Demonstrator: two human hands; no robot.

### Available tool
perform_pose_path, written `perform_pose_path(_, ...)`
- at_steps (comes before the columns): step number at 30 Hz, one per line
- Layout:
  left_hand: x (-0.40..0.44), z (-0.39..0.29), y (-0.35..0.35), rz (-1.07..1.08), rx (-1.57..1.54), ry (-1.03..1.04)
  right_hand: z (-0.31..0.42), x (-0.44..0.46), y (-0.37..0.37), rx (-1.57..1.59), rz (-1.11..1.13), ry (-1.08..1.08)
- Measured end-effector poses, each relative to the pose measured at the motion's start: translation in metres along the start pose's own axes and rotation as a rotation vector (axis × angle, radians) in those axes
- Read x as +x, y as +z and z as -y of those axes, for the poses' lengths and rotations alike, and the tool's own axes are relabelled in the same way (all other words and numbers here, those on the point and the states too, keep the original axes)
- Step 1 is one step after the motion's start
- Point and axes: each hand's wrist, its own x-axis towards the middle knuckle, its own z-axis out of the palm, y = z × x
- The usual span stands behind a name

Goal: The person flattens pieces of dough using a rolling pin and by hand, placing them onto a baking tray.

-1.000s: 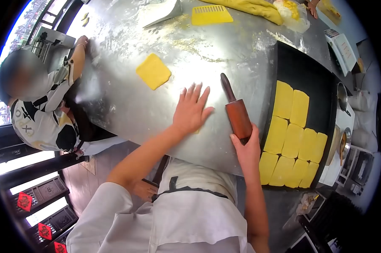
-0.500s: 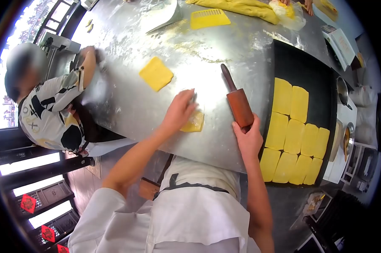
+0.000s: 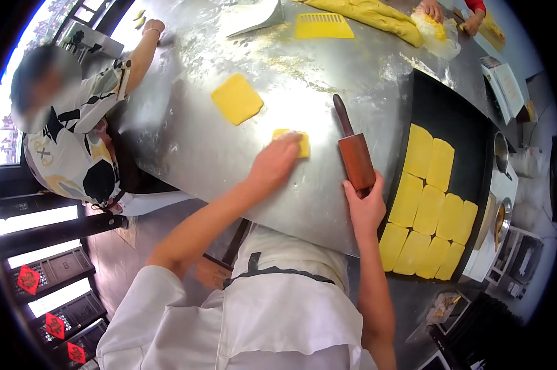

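Note:
My left hand [image 3: 274, 161] lies over a small piece of yellow dough [image 3: 303, 147] on the metal table. Its fingers are drawn together on the dough and cover much of it; the fingertips are partly hidden. My right hand [image 3: 366, 206] is closed around the near end of a rolling pin [image 3: 357, 161] with a reddish-brown barrel and a dark handle. The pin rests on the table, its far handle pointing away from me. Beyond my left hand lies a larger flat square of yellow dough [image 3: 237, 98].
A black tray [image 3: 469, 139] at the right holds several flat dough pieces. A yellow scraper [image 3: 324, 26], a white sheet-like scoop [image 3: 250, 17] and a long dough roll [image 3: 371, 18] lie at the back. One person [image 3: 74, 123] stands left; another person's hands [image 3: 473, 24] show at top right.
The small dough piece has moved away from me along the table, and my left hand has come down over it. My right hand still holds the rolling pin. The person at left has reached farther out.

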Motion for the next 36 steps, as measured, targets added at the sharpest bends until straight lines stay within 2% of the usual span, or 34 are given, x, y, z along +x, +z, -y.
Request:
perform_pose_path(2, -0.010, -0.002, 0.023, -0.022, 0.030, 0.039, -0.005, 0.002, 0.003, -0.012, -0.004, -0.040)
perform_pose_path(7, -0.054, -0.026, 0.003, 0.148, -0.001, 0.031, -0.001, 0.005, 0.001, -0.092, 0.024, -0.053)
perform_pose_path(10, -0.069, -0.030, -0.007, 0.195, -0.090, -0.066, -0.004, 0.002, 0.002, -0.098, 0.023, -0.074)
perform_pose_path(11, -0.069, -0.026, -0.010, 0.209, -0.145, -0.157, -0.003, 0.003, 0.002, -0.104, 0.030, -0.071)
perform_pose_path(14, -0.024, -0.041, -0.028, -0.012, 0.092, -0.107, 0.002, 0.005, 0.002, -0.125, 0.046, -0.057)
perform_pose_path(19, -0.032, -0.024, 0.030, 0.190, 0.344, -0.112, 0.001, 0.005, 0.003, -0.143, 0.046, -0.082)
perform_pose_path(21, -0.036, -0.027, 0.032, 0.202, 0.305, -0.092, 0.000, 0.000, 0.003, -0.175, 0.017, -0.076)
perform_pose_path(25, -0.036, -0.013, 0.022, 0.145, 0.083, -0.075, 0.002, 0.016, 0.017, -0.019, -0.024, -0.218)
perform_pose_path(28, -0.047, 0.004, -0.016, -0.295, -0.246, -0.259, 0.028, 0.003, -0.005, -0.164, 0.250, -0.172)
perform_pose_path(29, -0.053, 0.016, -0.036, -0.296, -0.180, -0.274, 0.029, -0.003, -0.005, -0.245, 0.283, -0.374)
perform_pose_path(31, -0.059, 0.039, -0.066, -0.308, -0.050, -0.304, 0.041, -0.010, 0.007, -0.303, 0.439, -0.610)
perform_pose_path(32, -0.056, 0.049, -0.057, -0.223, 0.046, -0.292, 0.040, -0.013, 0.021, -0.290, 0.478, -0.736)
perform_pose_path(33, -0.056, 0.062, -0.039, -0.131, 0.140, -0.287, 0.048, -0.006, 0.034, -0.480, 0.522, -0.634)
perform_pose_path(34, -0.047, 0.075, -0.027, -0.043, 0.238, -0.278, 0.060, 0.015, 0.042, -0.471, 0.457, -0.547)
perform_pose_path(36, -0.010, 0.087, -0.017, -0.264, 0.242, -0.193, 0.079, 0.047, 0.055, -0.451, 0.351, -0.359)
